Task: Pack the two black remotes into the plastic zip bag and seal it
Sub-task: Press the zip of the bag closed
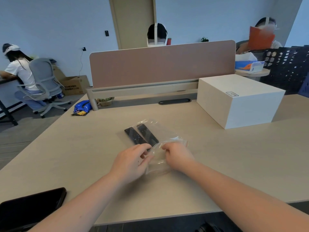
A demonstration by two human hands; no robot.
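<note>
Two black remotes, one on the left (pixel 133 136) and one on the right (pixel 148 133), lie side by side in the middle of the table, slanting away to the left, under clear plastic. The clear zip bag (pixel 158 157) is crumpled between my hands at the remotes' near ends. My left hand (pixel 132 162) pinches the bag's left edge with its fingertips. My right hand (pixel 178 156) grips the bag from the right. Whether the bag's mouth is closed I cannot tell.
A white box (pixel 239 101) stands at the back right of the table. A black phone (pixel 30 208) lies at the near left edge. A brown desk divider (pixel 162 64) runs across the back, with people seated behind and to the left. A blue packet (pixel 82 106) lies beyond the far left corner.
</note>
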